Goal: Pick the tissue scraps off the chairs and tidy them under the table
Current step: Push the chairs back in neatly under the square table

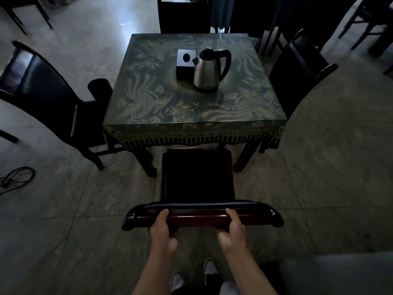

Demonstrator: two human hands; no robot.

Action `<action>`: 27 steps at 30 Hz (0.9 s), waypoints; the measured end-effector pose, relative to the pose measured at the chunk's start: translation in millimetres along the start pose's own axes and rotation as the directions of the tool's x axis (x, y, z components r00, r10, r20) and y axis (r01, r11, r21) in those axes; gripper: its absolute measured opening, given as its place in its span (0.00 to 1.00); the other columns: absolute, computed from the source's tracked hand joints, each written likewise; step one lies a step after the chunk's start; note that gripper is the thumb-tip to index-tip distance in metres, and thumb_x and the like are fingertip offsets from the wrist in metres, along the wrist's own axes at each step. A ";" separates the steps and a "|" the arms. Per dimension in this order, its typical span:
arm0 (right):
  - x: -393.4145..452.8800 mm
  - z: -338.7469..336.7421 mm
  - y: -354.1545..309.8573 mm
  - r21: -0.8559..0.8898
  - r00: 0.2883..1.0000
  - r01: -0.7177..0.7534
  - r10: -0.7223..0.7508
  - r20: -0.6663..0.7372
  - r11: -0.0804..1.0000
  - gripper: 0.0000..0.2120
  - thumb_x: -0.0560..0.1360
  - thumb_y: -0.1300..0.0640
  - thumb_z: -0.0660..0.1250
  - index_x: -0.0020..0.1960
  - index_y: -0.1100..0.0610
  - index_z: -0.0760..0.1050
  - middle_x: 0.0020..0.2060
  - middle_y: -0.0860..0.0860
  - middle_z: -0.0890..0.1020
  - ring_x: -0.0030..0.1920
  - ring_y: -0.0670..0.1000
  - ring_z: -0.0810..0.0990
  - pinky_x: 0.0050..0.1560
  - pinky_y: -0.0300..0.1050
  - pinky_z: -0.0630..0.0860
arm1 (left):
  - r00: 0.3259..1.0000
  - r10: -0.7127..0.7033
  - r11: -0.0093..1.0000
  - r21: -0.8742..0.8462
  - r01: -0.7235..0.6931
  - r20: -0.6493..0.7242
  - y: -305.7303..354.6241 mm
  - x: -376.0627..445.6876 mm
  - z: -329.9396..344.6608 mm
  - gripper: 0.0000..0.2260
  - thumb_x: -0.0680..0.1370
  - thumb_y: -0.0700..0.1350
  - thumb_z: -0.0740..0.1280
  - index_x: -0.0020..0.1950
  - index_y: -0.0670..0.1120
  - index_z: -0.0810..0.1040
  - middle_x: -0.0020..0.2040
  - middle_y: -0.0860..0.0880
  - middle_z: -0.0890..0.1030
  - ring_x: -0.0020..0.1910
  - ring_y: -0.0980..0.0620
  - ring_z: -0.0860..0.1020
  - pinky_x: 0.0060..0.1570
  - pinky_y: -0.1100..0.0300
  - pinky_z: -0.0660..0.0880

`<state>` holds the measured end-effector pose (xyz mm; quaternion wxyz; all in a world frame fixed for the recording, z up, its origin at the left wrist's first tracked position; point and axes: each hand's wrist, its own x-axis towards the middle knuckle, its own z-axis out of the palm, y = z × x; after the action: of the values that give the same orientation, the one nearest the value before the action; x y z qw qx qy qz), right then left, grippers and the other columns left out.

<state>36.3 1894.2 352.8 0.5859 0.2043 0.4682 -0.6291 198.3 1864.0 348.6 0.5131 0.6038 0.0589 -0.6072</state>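
Dark wooden chair (197,177): seat half out from patterned-cloth table (194,92), no tissue scrap visible on it. Left hand (161,227), right hand (234,227) each curl over top rail. Push straight, evenly, avoiding table legs.

The fingers of the left hand (162,227) and the right hand (234,227) are curling out of sight over the top rail of the near chair (197,177). Its seat is lying too dark to show any scraps, and its far edge is disappearing under the fringe of the surface (191,116). The far chair (182,15) is being cut by the top edge, and the left chair (42,86) by the left edge.
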 end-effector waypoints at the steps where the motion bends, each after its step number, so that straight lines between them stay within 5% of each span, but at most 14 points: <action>1: 4.5 5.7 -2.1 -0.002 1.000 0.003 -0.003 0.002 1.000 0.22 0.76 0.65 0.65 0.69 0.59 0.71 0.55 0.60 0.81 0.53 0.61 0.81 0.44 0.59 0.79 | 1.000 0.000 1.000 0.003 0.000 0.007 3.3 2.5 5.6 0.15 0.79 0.39 0.65 0.66 0.40 0.74 0.47 0.42 0.79 0.46 0.44 0.78 0.45 0.48 0.74; 4: 18.3 20.9 -8.2 -0.005 1.000 0.018 -0.018 -0.010 1.000 0.24 0.76 0.66 0.65 0.71 0.59 0.68 0.63 0.62 0.77 0.60 0.63 0.78 0.48 0.61 0.78 | 1.000 -0.007 1.000 0.002 0.007 0.012 11.7 9.6 23.1 0.14 0.79 0.40 0.65 0.64 0.44 0.74 0.52 0.40 0.79 0.46 0.45 0.78 0.44 0.48 0.75; 8: 37.3 41.9 -19.2 0.004 1.000 0.029 -0.029 -0.008 1.000 0.22 0.76 0.66 0.65 0.69 0.59 0.69 0.60 0.62 0.78 0.53 0.61 0.80 0.46 0.63 0.78 | 0.999 -0.013 1.000 0.008 0.013 0.030 17.9 24.0 44.5 0.17 0.79 0.40 0.66 0.68 0.40 0.72 0.56 0.39 0.78 0.51 0.43 0.78 0.44 0.47 0.77; 15: 69.6 74.9 -33.0 -0.013 0.999 0.049 -0.049 0.017 0.999 0.19 0.75 0.65 0.66 0.65 0.55 0.71 0.56 0.60 0.80 0.53 0.61 0.80 0.50 0.67 0.77 | 0.999 -0.023 0.999 -0.032 0.024 0.039 33.1 50.6 83.1 0.17 0.78 0.40 0.67 0.66 0.43 0.73 0.52 0.41 0.81 0.48 0.44 0.80 0.39 0.47 0.78; 20: 90.8 100.0 -44.4 -0.011 0.998 0.062 -0.061 0.032 0.998 0.11 0.75 0.66 0.66 0.52 0.52 0.74 0.51 0.58 0.81 0.52 0.61 0.80 0.44 0.66 0.78 | 0.998 -0.041 0.999 -0.026 0.042 0.048 42.1 65.1 110.2 0.14 0.78 0.40 0.67 0.62 0.46 0.73 0.52 0.42 0.81 0.49 0.43 0.80 0.44 0.43 0.78; 27: 107.0 121.9 -50.8 -0.029 0.997 0.056 -0.054 0.054 0.998 0.12 0.75 0.65 0.67 0.54 0.51 0.74 0.55 0.59 0.80 0.56 0.63 0.79 0.44 0.67 0.78 | 0.998 -0.042 0.999 -0.026 0.043 0.047 53.7 80.8 134.3 0.15 0.78 0.40 0.67 0.65 0.44 0.73 0.51 0.42 0.81 0.48 0.44 0.80 0.38 0.45 0.78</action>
<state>0.1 1728.5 342.6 0.5837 0.1658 0.4673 -0.6430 165.8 1701.5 349.3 0.5095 0.5811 0.0678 -0.6310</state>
